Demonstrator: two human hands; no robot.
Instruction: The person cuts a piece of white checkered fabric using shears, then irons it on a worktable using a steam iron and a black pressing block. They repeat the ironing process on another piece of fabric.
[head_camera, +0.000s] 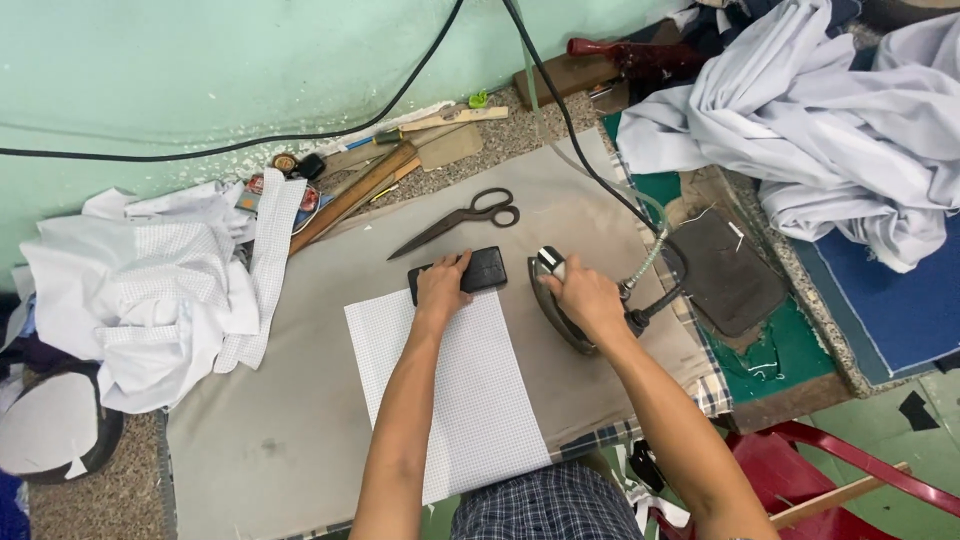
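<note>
Here, a white checked cloth is laid flat on a grey pressing pad, its far edge just under a black block. The left hand is rested palm-down on that block and the cloth's far edge, with the fingers spread flat rather than closed on anything. The right hand is wrapped shut round the handle of an iron, which is set on the pad just beside the cloth's right far corner. A hose and a black cord are led from the iron up towards the wall.

Beyond the block, dark scissors are laid on the pad, blades pointing left. A dark iron rest is seen to the right, on a green surface. White checked pieces are heaped at the left, and pale grey garments are piled at the upper right. A wooden ruler is placed near the wall. A red chair is seen at the lower right.
</note>
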